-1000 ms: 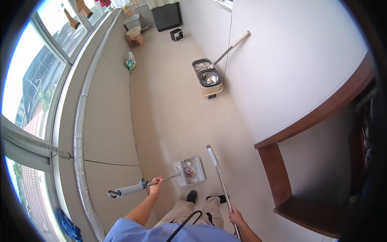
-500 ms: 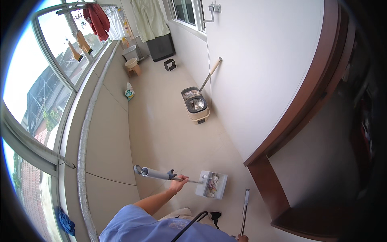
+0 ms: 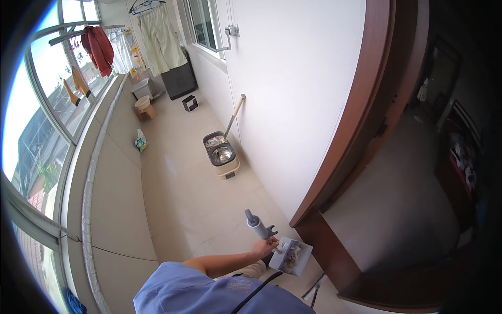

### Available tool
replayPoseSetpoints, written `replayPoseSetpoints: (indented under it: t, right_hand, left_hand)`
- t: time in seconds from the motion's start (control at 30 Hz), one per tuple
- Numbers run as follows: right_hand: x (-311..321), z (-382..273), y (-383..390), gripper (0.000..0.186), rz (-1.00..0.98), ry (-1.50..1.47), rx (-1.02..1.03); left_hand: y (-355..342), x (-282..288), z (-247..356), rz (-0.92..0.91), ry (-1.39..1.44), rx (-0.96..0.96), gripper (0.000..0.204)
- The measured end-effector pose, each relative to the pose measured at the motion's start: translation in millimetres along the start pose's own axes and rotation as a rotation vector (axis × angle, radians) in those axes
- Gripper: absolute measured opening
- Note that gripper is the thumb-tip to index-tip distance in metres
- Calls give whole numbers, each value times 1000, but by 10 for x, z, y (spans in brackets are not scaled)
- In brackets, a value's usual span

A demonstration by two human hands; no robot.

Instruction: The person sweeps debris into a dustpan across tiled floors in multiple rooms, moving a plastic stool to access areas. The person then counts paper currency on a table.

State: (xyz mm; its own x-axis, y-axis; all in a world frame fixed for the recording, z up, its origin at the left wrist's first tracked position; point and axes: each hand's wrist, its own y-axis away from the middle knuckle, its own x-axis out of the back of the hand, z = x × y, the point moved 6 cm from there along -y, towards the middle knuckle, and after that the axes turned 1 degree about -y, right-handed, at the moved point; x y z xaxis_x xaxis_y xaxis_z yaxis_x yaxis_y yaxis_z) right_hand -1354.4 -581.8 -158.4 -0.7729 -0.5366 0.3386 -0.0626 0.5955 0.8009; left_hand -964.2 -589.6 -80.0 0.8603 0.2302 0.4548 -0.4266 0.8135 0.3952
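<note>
My left hand (image 3: 262, 247) is closed on the pole of a long-handled dustpan, whose grey grip (image 3: 257, 226) points up toward me. Just past the hand is the light grey pan (image 3: 281, 258), with crumpled debris (image 3: 295, 252) inside, beside the brown doorway threshold. At the bottom right, the narrow head and metal pole of a broom (image 3: 314, 290) show in part. My right hand is out of view, hidden below the frame or behind my body.
A beige mop bucket (image 3: 226, 168) with a leaning mop (image 3: 235, 112) stands by the right wall. Farther back are a stool (image 3: 144, 104), a black cube (image 3: 190, 103), a bag (image 3: 140, 141) and hanging laundry (image 3: 157, 42). Windows line the left; a dark doorway opens right.
My left hand has moved right, carrying the dustpan to the threshold, its handle now more upright. The broom and my right hand have dropped mostly out of sight as the view turned.
</note>
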Motion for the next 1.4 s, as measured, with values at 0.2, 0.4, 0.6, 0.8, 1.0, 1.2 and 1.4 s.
replayPoseSetpoints:
  t: [0.2,0.4,0.6,0.8,1.0,1.2,1.4]
  right_hand:
    - [452,-464,-341,26,43,-44,-5]
    - [1005,-598,-756,26,77,-103,-58]
    - [1475,-380,-991,27,69,-190,-117]
    - [2182,302,-1045,28,153,-497,-198]
    - [2526,165,-1199,30,100,-688,-265]
    - [3180,-552,-1131,28,115,-679,-283]
    - [3489,-931,-1720,33,170,-797,-230]
  left_hand:
    - [-645,-789,616,-168,-85,-25,32]
    - [-963,-1312,1586,-284,-146,-38,31]
    - [-1432,-1926,1649,-198,-204,-57,35]
    - [-1798,-2723,2520,-143,-194,-103,30]
    - [-2397,-2919,2870,-120,334,-268,8]
    - [-3067,-3275,3185,-92,542,-120,19]
    - [-3765,-3498,3897,-104,481,-63,14]
